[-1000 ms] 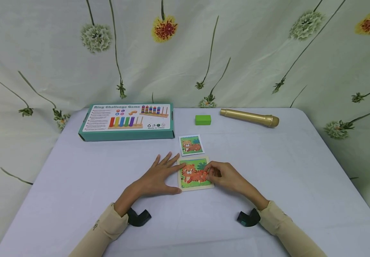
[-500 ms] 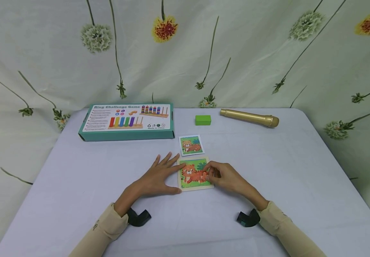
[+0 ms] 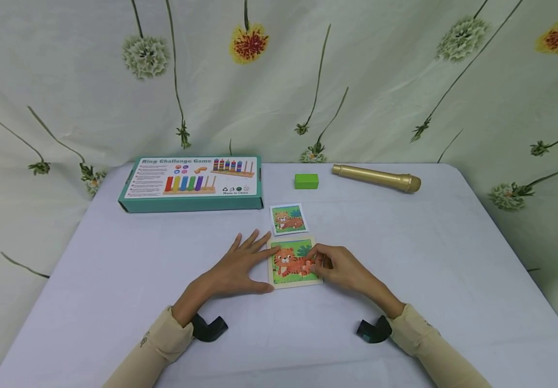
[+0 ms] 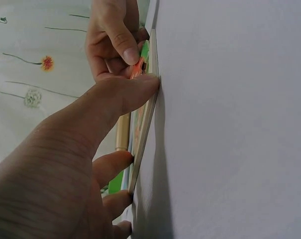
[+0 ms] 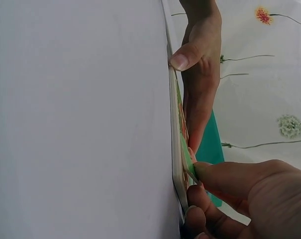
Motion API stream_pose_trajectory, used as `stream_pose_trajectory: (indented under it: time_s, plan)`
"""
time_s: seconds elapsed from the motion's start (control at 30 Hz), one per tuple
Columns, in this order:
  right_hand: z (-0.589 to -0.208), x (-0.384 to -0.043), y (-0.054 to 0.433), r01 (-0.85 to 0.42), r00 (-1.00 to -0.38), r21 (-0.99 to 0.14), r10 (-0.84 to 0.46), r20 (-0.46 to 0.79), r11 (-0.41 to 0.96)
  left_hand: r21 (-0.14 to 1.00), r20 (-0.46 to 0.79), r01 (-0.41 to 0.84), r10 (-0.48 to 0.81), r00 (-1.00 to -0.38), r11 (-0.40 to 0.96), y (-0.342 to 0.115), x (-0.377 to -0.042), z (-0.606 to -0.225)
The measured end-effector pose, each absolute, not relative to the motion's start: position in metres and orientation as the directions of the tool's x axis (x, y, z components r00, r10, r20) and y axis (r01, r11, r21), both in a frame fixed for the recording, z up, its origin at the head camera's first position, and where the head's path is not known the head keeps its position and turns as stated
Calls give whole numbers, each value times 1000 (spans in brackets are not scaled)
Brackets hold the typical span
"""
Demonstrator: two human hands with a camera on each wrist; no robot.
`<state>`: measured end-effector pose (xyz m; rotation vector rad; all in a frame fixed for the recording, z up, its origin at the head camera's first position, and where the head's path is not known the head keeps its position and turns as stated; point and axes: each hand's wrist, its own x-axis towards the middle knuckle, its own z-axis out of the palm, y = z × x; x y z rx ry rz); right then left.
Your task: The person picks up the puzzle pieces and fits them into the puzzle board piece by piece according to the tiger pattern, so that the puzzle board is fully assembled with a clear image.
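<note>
A square jigsaw puzzle with a tiger picture lies in a pale wooden tray at the middle of the table. My left hand rests at the tray's left side with fingers spread, its thumb and index finger touching the edge. At the right side, my right hand pinches a puzzle piece between thumb and fingers. The right wrist view shows this green-edged piece tilted up from the tray; the fingers partly hide it. Just beyond the tray lies a picture card with the same tiger.
A teal game box lies at the back left of the white-covered table. Behind the card sits a green block, with a gold microphone-shaped object to its right. A flowered cloth hangs behind.
</note>
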<state>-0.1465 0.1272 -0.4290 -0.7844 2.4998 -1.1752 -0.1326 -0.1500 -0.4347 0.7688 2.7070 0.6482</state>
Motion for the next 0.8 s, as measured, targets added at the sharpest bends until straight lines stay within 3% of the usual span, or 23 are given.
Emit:
stream_pose_trajectory:
  time_s: [0.8]
  plan:
    - [-430, -144, 125, -386, -814, -751, -581, 5, 535, 484, -112, 434, 546, -830, 760, -150, -131, -435]
